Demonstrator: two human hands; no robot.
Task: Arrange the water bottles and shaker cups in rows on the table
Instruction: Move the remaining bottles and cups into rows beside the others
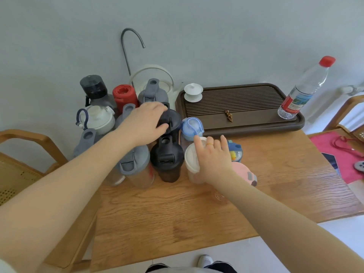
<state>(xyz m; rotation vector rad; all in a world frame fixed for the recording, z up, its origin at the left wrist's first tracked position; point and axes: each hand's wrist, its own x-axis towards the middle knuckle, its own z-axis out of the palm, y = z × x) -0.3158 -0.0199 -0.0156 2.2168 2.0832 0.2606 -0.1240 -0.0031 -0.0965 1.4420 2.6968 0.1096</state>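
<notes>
Fingers of the left hand (146,120) curl over a black shaker lid (171,121) at frame centre; right hand (213,156) fingers spread, resting on a white cup lid (192,157). Both stand on the wooden table (177,213).

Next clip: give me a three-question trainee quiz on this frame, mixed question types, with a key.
1. True or false: the clear bottle with the red cap stands on the brown tea tray.
2. Which lid does the left hand grip? A) red B) black C) pink
3. Fill in: the right hand rests on the ___ lid.

Key: 1 true; 2 B, the black shaker lid; 3 white.
</notes>
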